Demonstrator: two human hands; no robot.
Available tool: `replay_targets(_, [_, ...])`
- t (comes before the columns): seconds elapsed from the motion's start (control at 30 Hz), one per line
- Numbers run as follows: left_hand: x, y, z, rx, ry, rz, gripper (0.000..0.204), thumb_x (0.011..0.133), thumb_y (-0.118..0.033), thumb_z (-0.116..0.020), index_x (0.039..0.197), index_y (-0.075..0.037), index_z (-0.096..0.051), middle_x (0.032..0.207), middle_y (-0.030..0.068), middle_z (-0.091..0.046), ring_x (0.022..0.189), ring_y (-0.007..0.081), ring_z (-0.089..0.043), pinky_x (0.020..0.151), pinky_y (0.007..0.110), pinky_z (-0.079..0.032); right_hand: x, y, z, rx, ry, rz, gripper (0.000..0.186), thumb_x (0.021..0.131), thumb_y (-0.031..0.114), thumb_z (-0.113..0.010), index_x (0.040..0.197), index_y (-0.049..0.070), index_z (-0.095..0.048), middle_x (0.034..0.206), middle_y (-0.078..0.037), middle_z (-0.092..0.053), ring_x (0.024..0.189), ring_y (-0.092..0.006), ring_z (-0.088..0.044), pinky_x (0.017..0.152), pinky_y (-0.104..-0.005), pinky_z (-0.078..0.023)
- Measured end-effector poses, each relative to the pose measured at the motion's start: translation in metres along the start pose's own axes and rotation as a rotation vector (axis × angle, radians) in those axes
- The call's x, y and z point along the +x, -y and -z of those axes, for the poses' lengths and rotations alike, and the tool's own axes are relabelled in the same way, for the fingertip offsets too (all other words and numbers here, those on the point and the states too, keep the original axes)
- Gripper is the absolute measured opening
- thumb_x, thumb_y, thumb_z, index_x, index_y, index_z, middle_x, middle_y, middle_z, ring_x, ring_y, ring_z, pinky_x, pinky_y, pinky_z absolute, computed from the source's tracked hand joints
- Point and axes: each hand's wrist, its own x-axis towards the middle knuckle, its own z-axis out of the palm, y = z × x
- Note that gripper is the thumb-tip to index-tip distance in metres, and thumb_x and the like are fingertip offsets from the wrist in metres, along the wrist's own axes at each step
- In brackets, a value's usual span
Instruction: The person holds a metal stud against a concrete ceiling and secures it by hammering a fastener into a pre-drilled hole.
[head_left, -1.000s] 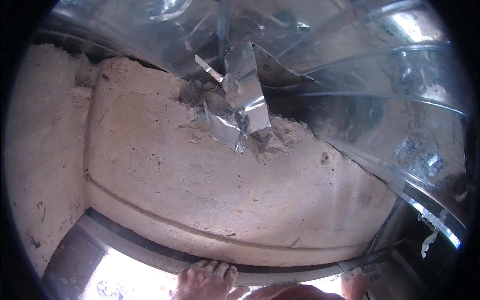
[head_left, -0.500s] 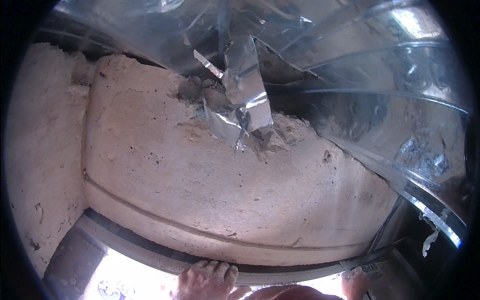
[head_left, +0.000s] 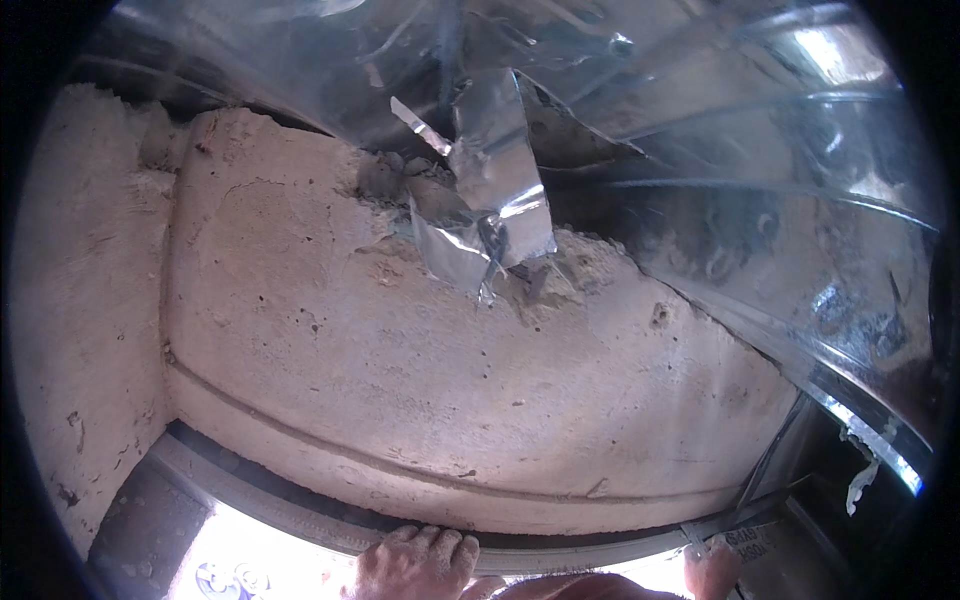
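At the bottom middle, my left hand [head_left: 410, 562] has its fingers curled over a pale metal rail [head_left: 274, 512] that runs along the foot of a rough concrete face [head_left: 400, 380]. My right hand [head_left: 708, 566] grips the same rail at lower right, its fingers partly out of frame or hidden. Torn, bent shiny sheet metal [head_left: 490, 150] juts over a broken, crumbled patch [head_left: 560, 285] at the top of the concrete. A skin-coloured rounded shape between my hands is cut off by the lower edge.
Large curved sheet-metal ducting [head_left: 820, 210] covers the top and right. A concrete side wall [head_left: 75, 300] rises at left. A dark cable [head_left: 760, 460] runs down at right beside a torn strip [head_left: 858, 478]. Bright light shows below the rail.
The view has shifted slightly, so the torn metal sits a little higher and further right in the picture. Both my hands stay on the rail.
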Motion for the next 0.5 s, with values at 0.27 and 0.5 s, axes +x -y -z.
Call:
replay_targets(0.27, [0.0009, 0.0004, 0.0000, 0.003, 0.001, 0.001, 0.051, 0.079, -0.048, -0.059, 0.105, -0.004, -0.059, 0.105, 0.0117, -0.058, 0.099, 0.0283, -0.055, 0.083, 0.039, -0.045, -0.0009, 0.0051, 0.0067, -0.009, 0.037, -0.021, 0.043, 0.082, 0.046, -0.059, 0.088, 0.004, -0.062, 0.084, -0.022, -0.065, 0.082, -0.0420, -0.062, 0.069, -0.0516, -0.049])
replay_targets(0.5, [-0.0002, 0.0005, -0.0006, 0.000, 0.000, 0.003, 0.051, 0.079, -0.047, -0.060, 0.104, -0.004, -0.059, 0.104, 0.0116, -0.059, 0.098, 0.0282, -0.056, 0.082, 0.038, -0.045, -0.0020, 0.0011, 0.0015, -0.016, 0.034, -0.023, 0.045, 0.083, 0.047, -0.058, 0.092, 0.004, -0.062, 0.085, -0.022, -0.065, 0.083, -0.0418, -0.062, 0.070, -0.0514, -0.048])
